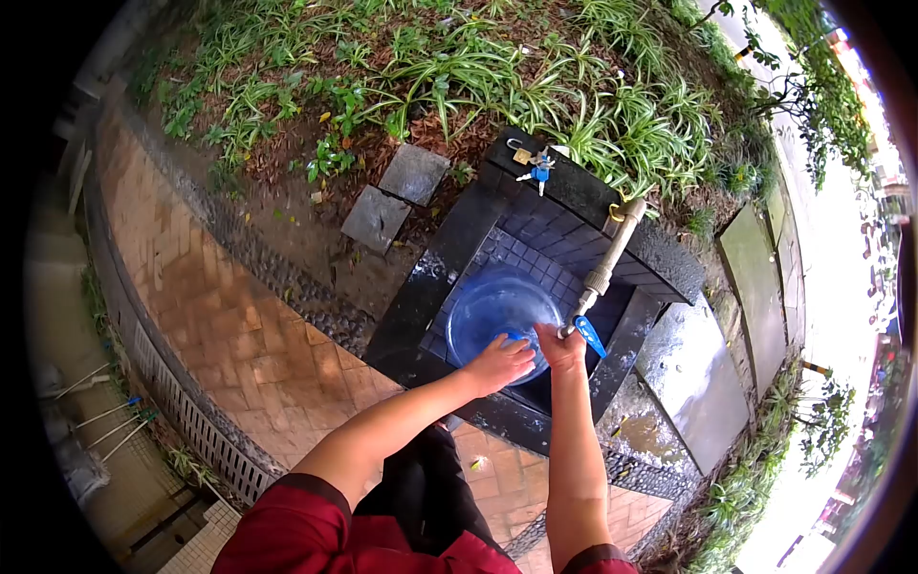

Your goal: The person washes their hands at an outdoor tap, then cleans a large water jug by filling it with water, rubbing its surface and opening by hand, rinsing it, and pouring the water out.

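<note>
A clear bluish plastic tub or large bottle (478,304) sits inside a dark tiled outdoor basin (411,330). My left hand (502,364) is over its near side, fingers curled round a small blue piece (514,336), mostly hidden. My right hand (562,346) is closed at the mouth of the tap (598,277), beside the blue tap lever (590,337). What its fingers grip is hidden. The two hands are close together, just apart. Whitish water blurs the inside of the container.
Keys with a blue tag (541,173) and a brass padlock (522,155) lie on the basin's back ledge. Two grey stone slabs (376,218) are to the left. Brick paving (229,325), wet slabs (693,373) and striped-leaf plants (459,67) surround the basin.
</note>
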Demonstrator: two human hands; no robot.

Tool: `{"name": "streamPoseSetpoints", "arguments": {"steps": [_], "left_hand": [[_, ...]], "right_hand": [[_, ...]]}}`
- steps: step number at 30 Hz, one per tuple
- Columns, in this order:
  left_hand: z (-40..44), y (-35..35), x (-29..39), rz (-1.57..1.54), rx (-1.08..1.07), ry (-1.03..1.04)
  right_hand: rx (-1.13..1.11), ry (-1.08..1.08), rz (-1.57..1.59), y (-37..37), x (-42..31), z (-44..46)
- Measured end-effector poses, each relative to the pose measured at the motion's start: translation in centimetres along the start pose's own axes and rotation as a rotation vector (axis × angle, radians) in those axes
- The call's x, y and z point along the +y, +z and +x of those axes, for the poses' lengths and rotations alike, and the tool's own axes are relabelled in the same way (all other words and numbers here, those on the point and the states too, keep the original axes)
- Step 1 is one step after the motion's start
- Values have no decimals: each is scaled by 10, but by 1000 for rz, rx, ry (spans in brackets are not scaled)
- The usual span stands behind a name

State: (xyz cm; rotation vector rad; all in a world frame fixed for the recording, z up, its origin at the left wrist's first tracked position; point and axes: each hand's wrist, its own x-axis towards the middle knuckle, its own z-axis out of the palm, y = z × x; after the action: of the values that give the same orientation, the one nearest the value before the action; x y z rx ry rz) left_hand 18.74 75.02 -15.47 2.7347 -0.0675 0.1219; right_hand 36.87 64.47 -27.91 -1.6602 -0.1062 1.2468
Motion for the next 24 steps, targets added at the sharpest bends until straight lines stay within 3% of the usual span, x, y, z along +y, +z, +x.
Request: {"name": "streamPoseSetpoints", "arguments": {"steps": [1, 4, 8, 10, 15, 17, 19, 22, 24], "left_hand": [[-1, -4, 0, 24, -11, -21], [3, -13, 1, 66, -54, -122], [15, -13, 1, 164, -158, -221], [24, -5, 0, 221, -289, -278], [19, -11, 1, 141, -128, -277], [16, -17, 0, 79, -75, -312], [14, -29, 1, 12, -74, -371], [20, -33, 1, -112, -10, -526], [25, -25, -4, -197, 37, -650]], "right_hand": [[16, -4, 51, 1, 1, 2], [253, 113, 950, 18, -11, -1], [236, 176, 1223, 34, -47, -23], [249, 134, 1160, 29, -34, -16], [414, 113, 1132, 32, -41, -25], [346, 138, 1105, 28, -46, -30], [344, 145, 1399, 32, -42, -25], [496, 178, 1416, 45, -65, -32], [477, 155, 1397, 44, -61, -30]]}}
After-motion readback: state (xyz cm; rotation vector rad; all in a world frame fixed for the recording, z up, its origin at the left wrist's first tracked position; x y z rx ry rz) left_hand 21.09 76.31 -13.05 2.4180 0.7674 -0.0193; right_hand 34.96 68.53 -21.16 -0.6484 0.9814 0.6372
